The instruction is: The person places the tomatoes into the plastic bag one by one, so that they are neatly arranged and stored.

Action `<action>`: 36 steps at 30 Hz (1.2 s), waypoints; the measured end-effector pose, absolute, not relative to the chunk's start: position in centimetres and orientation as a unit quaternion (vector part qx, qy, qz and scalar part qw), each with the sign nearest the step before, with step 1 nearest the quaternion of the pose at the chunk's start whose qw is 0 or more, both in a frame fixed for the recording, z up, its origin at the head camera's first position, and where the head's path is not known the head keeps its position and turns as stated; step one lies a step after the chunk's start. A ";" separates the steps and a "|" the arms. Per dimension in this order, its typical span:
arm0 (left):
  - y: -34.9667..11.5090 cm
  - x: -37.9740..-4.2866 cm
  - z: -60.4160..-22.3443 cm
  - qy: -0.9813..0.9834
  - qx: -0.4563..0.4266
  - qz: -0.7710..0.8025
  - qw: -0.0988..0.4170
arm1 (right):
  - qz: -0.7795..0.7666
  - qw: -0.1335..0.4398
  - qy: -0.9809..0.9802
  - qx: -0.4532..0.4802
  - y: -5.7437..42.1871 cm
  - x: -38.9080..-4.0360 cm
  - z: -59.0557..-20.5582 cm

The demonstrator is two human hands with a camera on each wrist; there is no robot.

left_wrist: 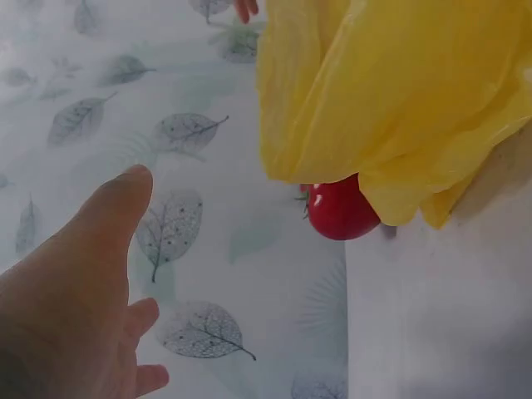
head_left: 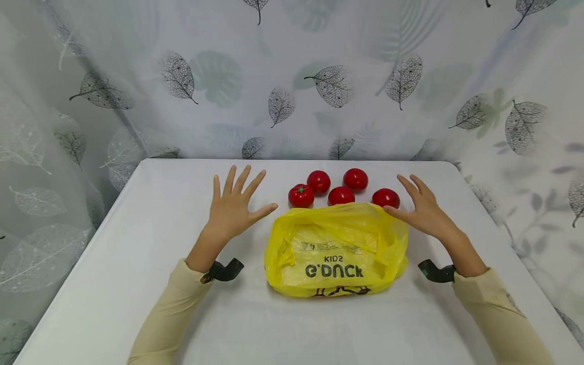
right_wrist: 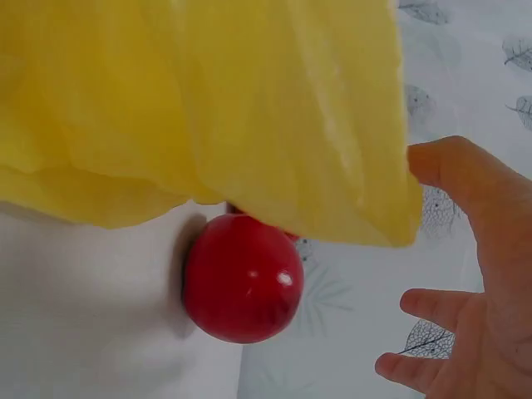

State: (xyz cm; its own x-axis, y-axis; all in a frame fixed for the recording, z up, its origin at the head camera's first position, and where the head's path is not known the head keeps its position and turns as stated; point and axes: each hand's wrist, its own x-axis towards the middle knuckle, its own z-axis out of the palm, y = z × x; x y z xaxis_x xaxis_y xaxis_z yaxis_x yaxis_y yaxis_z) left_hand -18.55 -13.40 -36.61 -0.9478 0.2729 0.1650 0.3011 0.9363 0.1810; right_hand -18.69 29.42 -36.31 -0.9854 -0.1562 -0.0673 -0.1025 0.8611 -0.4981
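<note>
A yellow plastic bag (head_left: 337, 253) with black lettering stands on the white table, its mouth spread wide. Left of it, my left hand (head_left: 234, 208) is raised with fingers spread and holds nothing. My right hand (head_left: 422, 210) hovers at the bag's right rim, fingers extended, the thumb tip overlapping the rim in the head view. In the right wrist view the thumb (right_wrist: 453, 162) is right at the bag's edge. Behind the bag lie several red tomatoes, one with a green stem, the stemmed tomato (head_left: 301, 195) at the left and another tomato (head_left: 386, 198) near my right hand.
The white table (head_left: 114, 263) ends at a straight back edge just past the tomatoes. A leaf-printed curtain (head_left: 205, 116) hangs behind it and along both sides. A black strap (head_left: 223, 270) sits on the left wrist and a similar strap (head_left: 437, 271) on the right.
</note>
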 end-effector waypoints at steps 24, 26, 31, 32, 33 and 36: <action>-12.7 -16.6 -39.7 -0.965 -0.166 -0.198 0.039 | -0.347 0.041 0.936 -0.048 29.1 -19.6 -38.1; -12.6 -16.3 -39.8 -0.961 -0.168 -0.216 0.033 | -0.357 0.041 0.932 -0.043 29.2 -19.8 -38.3; -12.3 -15.7 -40.4 -0.947 -0.182 -0.263 0.023 | -0.386 0.037 0.921 -0.035 29.4 -20.2 -39.0; -12.2 -15.7 -40.5 -0.944 -0.187 -0.269 0.024 | -0.391 0.036 0.919 -0.034 29.5 -20.2 -39.1; -12.2 -15.6 -40.6 -0.942 -0.190 -0.275 0.024 | -0.396 0.036 0.917 -0.034 29.6 -20.3 -39.3; -12.0 -15.5 -41.0 -0.934 -0.198 -0.298 0.023 | -0.408 0.040 0.911 -0.034 29.8 -20.5 -39.9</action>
State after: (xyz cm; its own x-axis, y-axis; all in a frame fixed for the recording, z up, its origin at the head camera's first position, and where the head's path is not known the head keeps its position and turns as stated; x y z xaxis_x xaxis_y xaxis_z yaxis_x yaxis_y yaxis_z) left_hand -15.48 -12.00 -40.98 -0.9206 0.3556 0.1612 0.3832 0.7443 0.5469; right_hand -20.46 29.81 -39.94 -0.9944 -0.0955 -0.0458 -0.0294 0.6642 -0.7470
